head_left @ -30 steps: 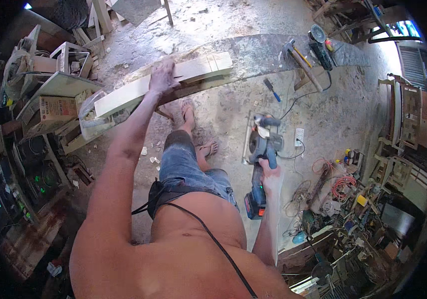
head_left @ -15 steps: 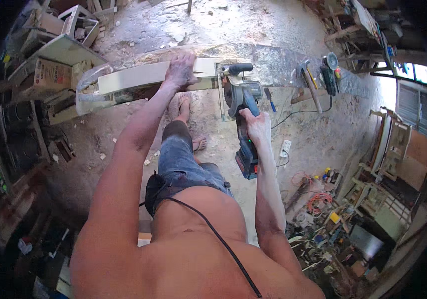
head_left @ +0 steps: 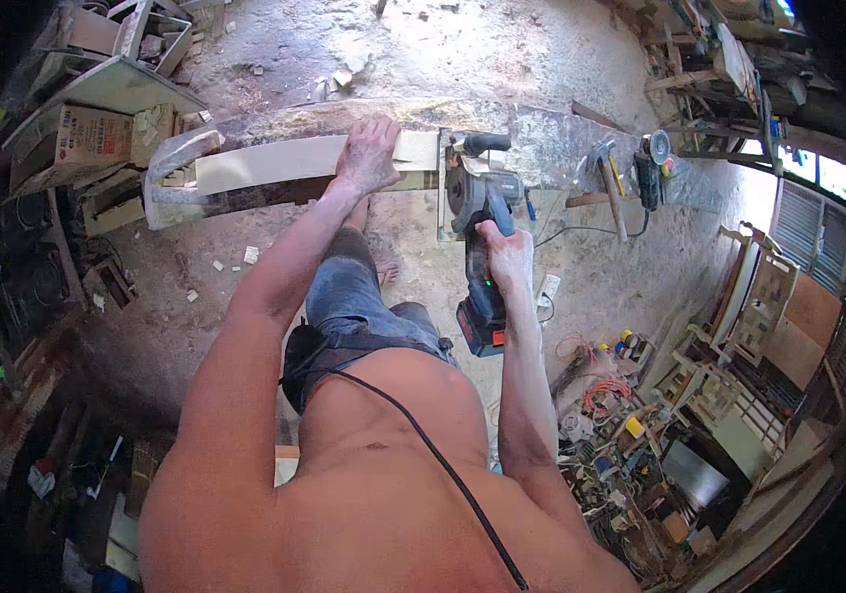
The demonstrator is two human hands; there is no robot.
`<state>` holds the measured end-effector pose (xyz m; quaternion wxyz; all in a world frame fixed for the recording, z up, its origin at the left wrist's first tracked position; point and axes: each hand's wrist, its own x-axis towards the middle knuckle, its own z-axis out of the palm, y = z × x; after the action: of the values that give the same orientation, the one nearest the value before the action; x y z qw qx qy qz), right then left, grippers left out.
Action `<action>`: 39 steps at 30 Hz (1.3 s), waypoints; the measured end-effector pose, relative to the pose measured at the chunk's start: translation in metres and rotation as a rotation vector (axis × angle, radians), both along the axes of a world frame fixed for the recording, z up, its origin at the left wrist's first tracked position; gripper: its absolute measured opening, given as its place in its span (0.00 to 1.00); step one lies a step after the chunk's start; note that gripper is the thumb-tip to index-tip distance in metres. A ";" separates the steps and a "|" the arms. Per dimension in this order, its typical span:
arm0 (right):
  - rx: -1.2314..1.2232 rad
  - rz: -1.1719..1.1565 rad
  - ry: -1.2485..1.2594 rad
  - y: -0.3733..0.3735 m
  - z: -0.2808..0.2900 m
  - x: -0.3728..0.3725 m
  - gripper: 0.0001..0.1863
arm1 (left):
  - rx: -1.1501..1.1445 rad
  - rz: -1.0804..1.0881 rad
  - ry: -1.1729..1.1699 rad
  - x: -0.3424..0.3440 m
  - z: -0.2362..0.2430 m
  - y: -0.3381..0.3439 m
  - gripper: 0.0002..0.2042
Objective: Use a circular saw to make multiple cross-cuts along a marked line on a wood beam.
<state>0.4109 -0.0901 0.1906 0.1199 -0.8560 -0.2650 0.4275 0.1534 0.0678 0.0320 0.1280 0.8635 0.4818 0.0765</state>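
Note:
My left hand [head_left: 369, 156] lies across a long pale wooden board [head_left: 270, 163], fingers stretched over it toward the far edge. The board rests along the workbench [head_left: 547, 148]. My right hand [head_left: 509, 259] is wrapped around the rear handle of a cordless circular saw [head_left: 472, 198], its battery pack hanging toward me. The saw's flat base stands at the board's right end. Its body hides the blade and the place where it meets the wood. A blue-handled tool [head_left: 531, 210] shows partly behind the saw.
A hammer [head_left: 613, 198] and a corded angle grinder [head_left: 652, 173] lie on the bench's right part. A white power strip [head_left: 548, 289] is on the floor below. At left stands a cardboard box [head_left: 92, 138]. Piled tools and cables [head_left: 611, 465] crowd the lower right.
My left hand has slid a little to the right along the board. The saw has shifted slightly right with my right hand, covering more of the blue-handled tool. My view has tilted a little.

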 end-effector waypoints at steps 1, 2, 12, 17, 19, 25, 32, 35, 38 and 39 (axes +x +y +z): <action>-0.001 -0.011 0.013 0.002 -0.001 -0.001 0.32 | -0.001 0.003 -0.003 0.000 0.000 0.000 0.38; -0.014 -0.008 0.000 0.004 -0.002 -0.001 0.33 | 0.004 0.004 -0.007 0.000 0.001 0.000 0.38; 0.003 0.024 -0.048 0.037 0.001 -0.002 0.33 | -0.073 0.006 0.026 0.000 0.009 -0.001 0.40; -0.045 0.050 -0.063 0.064 0.007 -0.001 0.32 | -0.051 0.005 0.023 0.000 0.005 -0.001 0.36; -0.054 0.100 -0.106 0.075 0.008 0.001 0.33 | 0.012 -0.002 0.038 0.000 0.005 -0.001 0.34; -0.100 0.097 -0.095 0.094 0.004 0.007 0.35 | -0.086 0.011 -0.051 -0.001 0.006 -0.001 0.32; 0.247 -0.078 -0.042 0.142 0.040 0.002 0.19 | -0.071 -0.012 -0.018 -0.001 0.015 0.000 0.36; 0.359 -0.230 0.126 0.136 0.096 0.015 0.18 | -0.247 -0.027 -0.057 -0.002 0.027 0.021 0.39; 0.385 -0.240 0.043 0.097 0.145 0.029 0.16 | -0.553 -0.025 0.001 -0.003 0.026 0.069 0.42; 0.378 -0.225 -0.009 0.079 0.157 0.035 0.15 | -0.750 -0.016 -0.001 -0.004 0.021 0.088 0.44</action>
<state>0.4462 -0.0113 0.3480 0.3242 -0.8444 -0.2437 0.3501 0.1498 0.1554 0.0532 0.4364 0.7603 0.4693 -0.1060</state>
